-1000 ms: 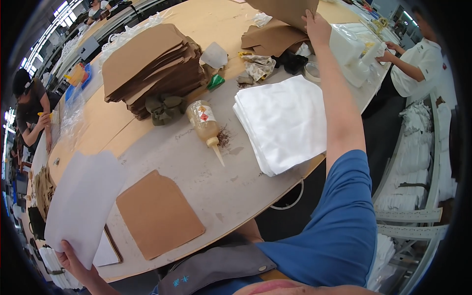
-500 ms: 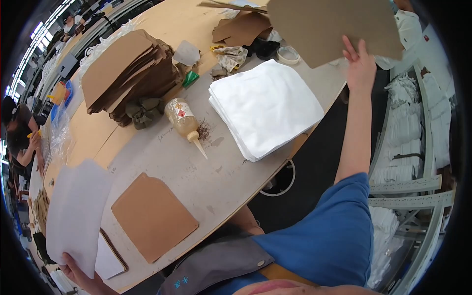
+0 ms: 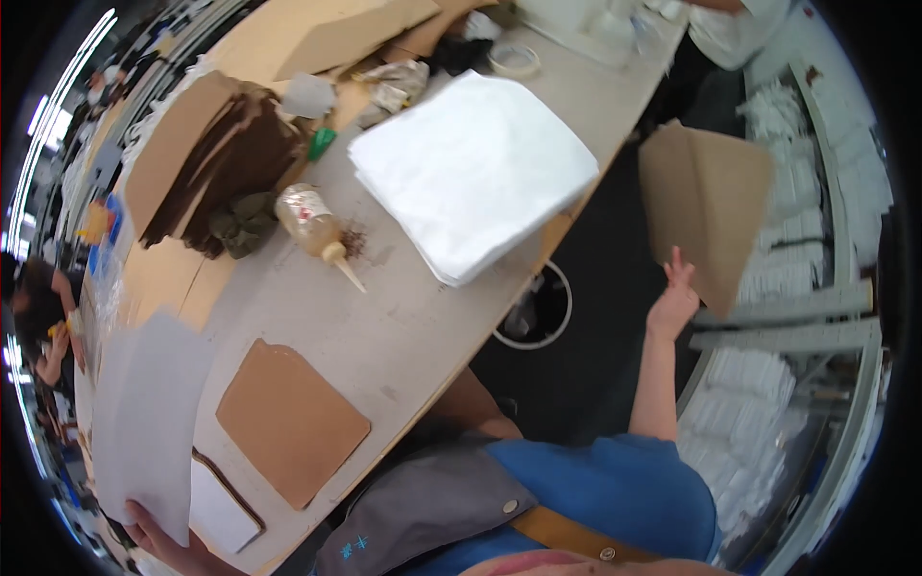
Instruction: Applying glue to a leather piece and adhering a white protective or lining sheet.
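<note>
My right hand (image 3: pixel 674 305) is raised past the table's edge, over the dark floor. It pinches the lower corner of a flat brown panel (image 3: pixel 709 197); some of its fingers stick up, and the thumb's grip is partly hidden. At the lower left, my left hand (image 3: pixel 154 530) grips the bottom edge of a thin translucent white sheet (image 3: pixel 149 413), which stands upright and curves a little. Beside that sheet a single brown panel (image 3: pixel 291 422) lies flat on the table. A white-faced pad with a brown edge (image 3: pixel 219 504) lies partly behind the sheet.
A stack of white sheets (image 3: pixel 475 173) lies mid-table near a glue bottle (image 3: pixel 309 221) on its side. Brown panels (image 3: pixel 206 158) are piled at left. A tape roll (image 3: pixel 515 60) is farther back. A bin (image 3: pixel 538 307) stands below the edge; shelves (image 3: pixel 788 322) hold white bundles.
My right hand has brought the brown panel from above the table's far right toward me, out over the floor. The view has shifted. My left hand still holds the white sheet.
</note>
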`<state>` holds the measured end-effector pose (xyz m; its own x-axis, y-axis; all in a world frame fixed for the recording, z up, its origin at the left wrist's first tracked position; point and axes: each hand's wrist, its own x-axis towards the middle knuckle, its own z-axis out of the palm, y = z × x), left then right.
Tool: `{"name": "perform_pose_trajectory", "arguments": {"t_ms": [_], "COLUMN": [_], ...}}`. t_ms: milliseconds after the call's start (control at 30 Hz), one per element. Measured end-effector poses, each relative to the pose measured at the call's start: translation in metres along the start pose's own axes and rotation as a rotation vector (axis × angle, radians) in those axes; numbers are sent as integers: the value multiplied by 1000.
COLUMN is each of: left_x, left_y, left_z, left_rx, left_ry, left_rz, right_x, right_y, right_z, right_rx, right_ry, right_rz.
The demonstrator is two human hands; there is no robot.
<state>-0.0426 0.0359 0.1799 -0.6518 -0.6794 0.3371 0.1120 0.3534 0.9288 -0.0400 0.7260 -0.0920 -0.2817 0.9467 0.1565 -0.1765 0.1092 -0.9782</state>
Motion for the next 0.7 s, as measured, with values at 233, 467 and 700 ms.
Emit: {"name": "perform_pose_trajectory", "arguments": {"t_ms": [233, 467, 700], "left_x": [46, 25, 5], "left_y": [-17, 14, 52], "left_z": [-51, -6, 4], "left_rx": [532, 46, 1274], "left_ry": [-352, -390, -341], "left_rz": [569, 410, 982], "right_x": [-65, -135, -175], "right_y": [67, 202, 334], "right_z": [-2, -35, -11], "right_rx": [-375, -986, -1309], "right_ry": [-188, -720, -1112], "right_rz": [-56, -295, 145]}}
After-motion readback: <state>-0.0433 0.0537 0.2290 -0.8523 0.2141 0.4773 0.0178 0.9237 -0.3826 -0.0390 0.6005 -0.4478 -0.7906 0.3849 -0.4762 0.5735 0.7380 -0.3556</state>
